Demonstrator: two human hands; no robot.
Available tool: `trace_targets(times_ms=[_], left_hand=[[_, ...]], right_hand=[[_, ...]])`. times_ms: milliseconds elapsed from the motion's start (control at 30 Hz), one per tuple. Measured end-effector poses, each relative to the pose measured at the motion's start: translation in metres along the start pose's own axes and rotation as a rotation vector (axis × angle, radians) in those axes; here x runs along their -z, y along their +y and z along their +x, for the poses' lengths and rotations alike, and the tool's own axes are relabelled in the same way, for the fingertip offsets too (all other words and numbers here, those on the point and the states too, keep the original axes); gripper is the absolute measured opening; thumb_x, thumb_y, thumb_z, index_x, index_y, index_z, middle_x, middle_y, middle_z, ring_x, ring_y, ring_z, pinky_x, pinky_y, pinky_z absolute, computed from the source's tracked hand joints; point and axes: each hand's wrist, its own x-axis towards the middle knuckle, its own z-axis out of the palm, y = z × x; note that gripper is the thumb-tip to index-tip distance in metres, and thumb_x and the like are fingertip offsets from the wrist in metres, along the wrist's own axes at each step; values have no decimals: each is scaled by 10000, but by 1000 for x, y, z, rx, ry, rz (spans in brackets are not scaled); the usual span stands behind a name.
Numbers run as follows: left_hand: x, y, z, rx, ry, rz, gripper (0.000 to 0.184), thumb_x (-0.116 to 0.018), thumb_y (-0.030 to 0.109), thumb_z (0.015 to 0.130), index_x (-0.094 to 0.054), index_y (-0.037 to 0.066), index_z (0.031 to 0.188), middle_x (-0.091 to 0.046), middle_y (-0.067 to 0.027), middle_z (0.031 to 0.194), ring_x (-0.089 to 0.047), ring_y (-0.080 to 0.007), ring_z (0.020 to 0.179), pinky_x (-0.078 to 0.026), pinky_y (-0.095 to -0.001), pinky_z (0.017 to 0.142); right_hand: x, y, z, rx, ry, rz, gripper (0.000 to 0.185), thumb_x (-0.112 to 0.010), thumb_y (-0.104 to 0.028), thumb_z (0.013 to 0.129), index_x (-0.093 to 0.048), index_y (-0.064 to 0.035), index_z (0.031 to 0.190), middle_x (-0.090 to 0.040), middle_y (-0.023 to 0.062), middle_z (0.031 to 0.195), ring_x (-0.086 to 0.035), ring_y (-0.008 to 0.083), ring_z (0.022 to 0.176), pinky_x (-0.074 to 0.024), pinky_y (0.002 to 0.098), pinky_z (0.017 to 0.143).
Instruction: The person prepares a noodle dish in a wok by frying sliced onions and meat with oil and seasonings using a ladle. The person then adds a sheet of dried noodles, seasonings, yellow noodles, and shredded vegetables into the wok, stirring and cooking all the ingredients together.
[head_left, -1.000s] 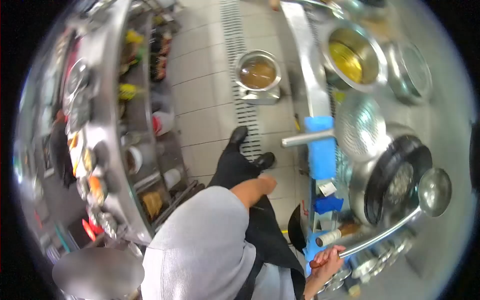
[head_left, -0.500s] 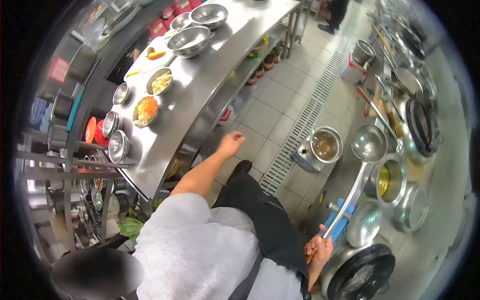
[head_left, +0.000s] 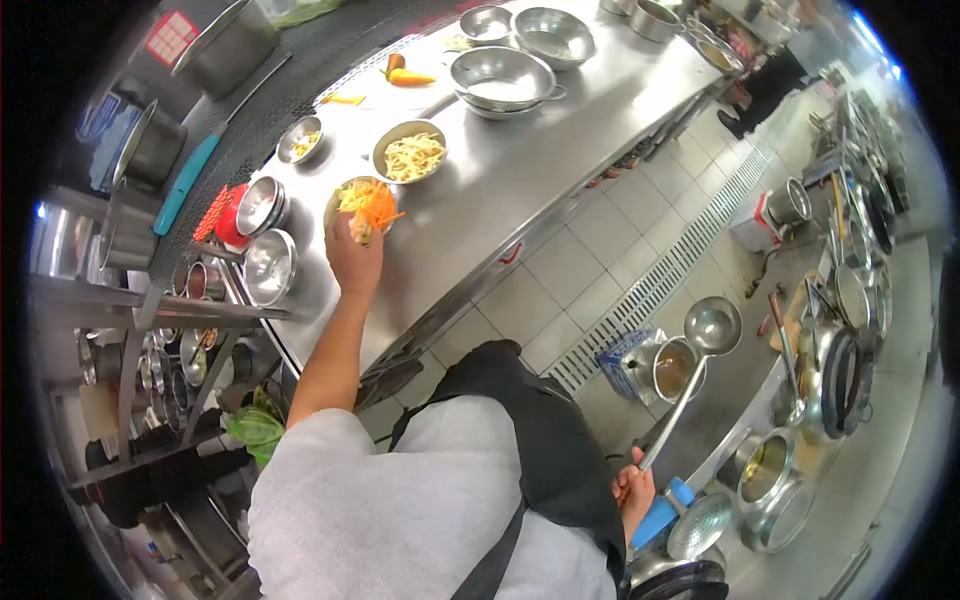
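My left hand [head_left: 355, 262] is at the near side of a metal bowl [head_left: 333, 207] of shredded vegetables on the steel counter. Its fingers close on the bowl's edge, partly hidden by orange shreds [head_left: 378, 205]. Just behind stands a second bowl [head_left: 378, 158] holding pale strips [head_left: 415, 157]. Low on the right, my right hand [head_left: 633, 490] grips the handle of a long metal ladle [head_left: 713, 327]. The ladle's round head is held out near a pot of brownish liquid [head_left: 676, 370].
Several steel bowls [head_left: 270, 268] stand at the counter's left end, and a metal strainer [head_left: 500, 80] lies farther back. A perforated skimmer [head_left: 700, 525] and a pot with yellow oil [head_left: 765, 468] are at right. Another person's dark-clad legs [head_left: 765, 95] show far off.
My left hand has moved from above the floor across to the vegetable bowl on the counter. My right hand still holds the ladle. The view has turned toward the counter.
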Motion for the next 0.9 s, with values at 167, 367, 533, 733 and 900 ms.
trace_targets(times_ms=[167, 367, 533, 733, 900], left_hand=[[-4, -55, 30, 21, -189, 132, 728, -778, 283, 815, -482, 40, 1434, -466, -247, 1507, -469, -429, 1379, -426, -487, 1122], [1, -35, 60, -179, -477, 142, 800, -805, 379, 789, -500, 107, 1478, -468, -255, 1528, -497, -426, 1372, -439, -467, 1134], [-22, -44, 68, -13, -581, 85, 758, -832, 355, 744, -552, 158, 1421, -559, -214, 1428, -600, -402, 1246, -507, -463, 1045], [-37, -68, 72, 65, -551, 122, 666, -822, 281, 757, -577, 137, 1360, -661, -165, 1274, -658, -349, 1156, -549, -458, 945], [-30, -82, 75, 134, -460, -3, 610, -812, 248, 778, -606, 121, 1338, -713, -155, 1203, -676, -348, 1123, -543, -449, 946]], right_hand=[[-22, 12, 30, -34, -5, 91, 400, -563, -184, 1026, -537, 22, 1367, -515, 21, 757, -470, 99, 536, -377, 237, 469], [-18, 33, 50, -147, 36, 174, 398, -550, -217, 1036, -549, 14, 1360, -528, 13, 763, -472, 93, 538, -366, 241, 470], [0, 60, 58, -191, 61, 263, 365, -551, -191, 1034, -577, 10, 1338, -540, 6, 764, -477, 101, 541, -371, 244, 468], [13, 71, 55, -229, 93, 298, 330, -562, -141, 1024, -599, 24, 1307, -550, 23, 768, -477, 107, 565, -398, 232, 479], [29, 83, 52, -222, 138, 285, 333, -567, -131, 1018, -598, 46, 1297, -549, 22, 769, -482, 94, 598, -406, 226, 485]])
